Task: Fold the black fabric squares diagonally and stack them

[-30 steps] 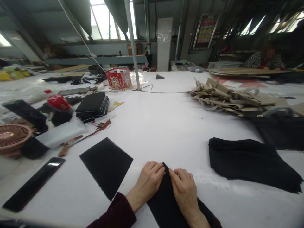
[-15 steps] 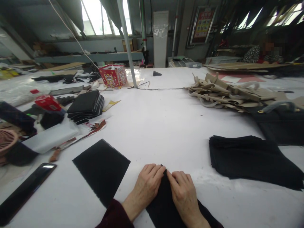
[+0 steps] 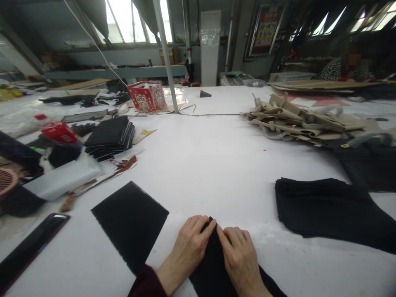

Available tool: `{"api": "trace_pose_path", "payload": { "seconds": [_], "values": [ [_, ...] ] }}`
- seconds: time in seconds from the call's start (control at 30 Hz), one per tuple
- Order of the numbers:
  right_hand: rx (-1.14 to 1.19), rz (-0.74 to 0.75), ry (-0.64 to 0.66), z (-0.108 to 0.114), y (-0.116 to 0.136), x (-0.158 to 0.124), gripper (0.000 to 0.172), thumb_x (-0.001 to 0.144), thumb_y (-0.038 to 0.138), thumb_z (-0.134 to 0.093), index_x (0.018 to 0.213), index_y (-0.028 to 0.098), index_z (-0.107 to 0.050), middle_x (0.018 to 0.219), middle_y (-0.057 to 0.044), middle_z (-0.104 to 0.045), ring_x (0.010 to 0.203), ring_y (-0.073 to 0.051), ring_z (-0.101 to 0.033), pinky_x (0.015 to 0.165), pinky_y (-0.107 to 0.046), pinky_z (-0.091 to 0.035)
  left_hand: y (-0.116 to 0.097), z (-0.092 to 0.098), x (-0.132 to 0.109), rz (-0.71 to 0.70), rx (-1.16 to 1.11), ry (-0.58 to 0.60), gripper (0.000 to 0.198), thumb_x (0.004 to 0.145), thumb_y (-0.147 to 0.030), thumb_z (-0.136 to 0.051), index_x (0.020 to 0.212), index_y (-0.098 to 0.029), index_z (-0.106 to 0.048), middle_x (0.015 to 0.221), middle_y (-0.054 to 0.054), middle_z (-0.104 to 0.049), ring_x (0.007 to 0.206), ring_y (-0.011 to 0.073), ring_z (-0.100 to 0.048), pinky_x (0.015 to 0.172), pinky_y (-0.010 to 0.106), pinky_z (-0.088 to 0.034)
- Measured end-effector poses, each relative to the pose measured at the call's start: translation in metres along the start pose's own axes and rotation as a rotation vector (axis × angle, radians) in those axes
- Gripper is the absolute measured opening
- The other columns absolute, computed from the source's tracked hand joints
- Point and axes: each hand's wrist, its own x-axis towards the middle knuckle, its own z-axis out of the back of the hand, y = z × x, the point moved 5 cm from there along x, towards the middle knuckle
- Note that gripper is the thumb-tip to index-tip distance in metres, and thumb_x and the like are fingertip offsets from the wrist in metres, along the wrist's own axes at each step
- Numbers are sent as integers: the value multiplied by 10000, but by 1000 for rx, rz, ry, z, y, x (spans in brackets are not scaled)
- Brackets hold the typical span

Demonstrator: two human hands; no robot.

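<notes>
Between my hands a black fabric piece (image 3: 213,264) lies on the white table (image 3: 198,173), its narrow end pointing away from me. My left hand (image 3: 192,241) is closed on the left edge near the tip, thumb and fingers together. On the opposite edge my right hand (image 3: 238,253) presses the cloth with its thumb and curled fingers. Their fingertips almost meet at the tip, and much of the fabric is hidden under the hands. A flat black square panel (image 3: 131,225) rests left of my left hand. Farther right lies a stack of black fabric pieces (image 3: 328,210).
Beige fabric scraps (image 3: 297,119) are heaped at back right beside a black bag (image 3: 368,165). Folded black pieces (image 3: 109,136), a red box (image 3: 58,132) and a dark glossy bar (image 3: 34,247) lie at left. A pole (image 3: 167,57) rises by a patterned red box (image 3: 147,97). A person (image 3: 343,70) sits at far right.
My hands stay at the fabric's tip, with only a slight shift of the fingers. The whole view has moved a little; the things on the table lie as before.
</notes>
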Motion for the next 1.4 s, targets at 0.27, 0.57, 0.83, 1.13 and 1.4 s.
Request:
{"api": "trace_pose_path", "payload": {
  "seconds": [0.27, 0.57, 0.83, 1.13, 1.4],
  "values": [
    [1, 26, -17, -1, 1, 1, 345, 956, 66, -354, 1200, 129, -589, 835, -78, -569, 769, -207, -498, 707, -373, -369, 2, -3, -1, 26, -22, 18, 363, 945, -115, -422, 1268, -184, -572, 1063, 111, -621, 960, 232, -595, 843, 401, -544],
    [8, 49, -23, -2, 1, 0, 356, 957, 59, -338, 1232, 110, -558, 846, -83, -572, 781, -204, -497, 718, -376, -375, 2, -2, -1, 50, -26, 47, 366, 937, -107, -439, 1281, -161, -551, 1078, 114, -613, 983, 222, -578, 866, 386, -536],
    [11, 48, -26, -3, 1, 1, 349, 962, 60, -338, 1204, 123, -581, 841, -80, -570, 792, -197, -491, 720, -368, -374, 4, -4, 0, 74, -43, 68, 352, 939, -103, -435, 1271, -144, -544, 1097, 114, -597, 983, 228, -552, 865, 395, -528],
    [10, 29, 3, -3, 1, 1, 321, 965, 66, -351, 1184, 97, -584, 856, -82, -566, 802, -204, -481, 727, -373, -361, 4, -11, -2, 100, 3, 120, 362, 941, -100, -432, 1288, -146, -527, 1136, 110, -583, 1012, 230, -535, 887, 391, -512],
    [-32, -10, 34, -1, 2, 1, 315, 949, 63, -370, 1161, 110, -598, 862, -78, -569, 801, -211, -475, 709, -363, -344, -1, 13, 5, 77, 123, 70, 406, 940, -132, -440, 1343, -148, -485, 1286, 103, -559, 1143, 249, -498, 1055, 445, -398]
  ]
}}
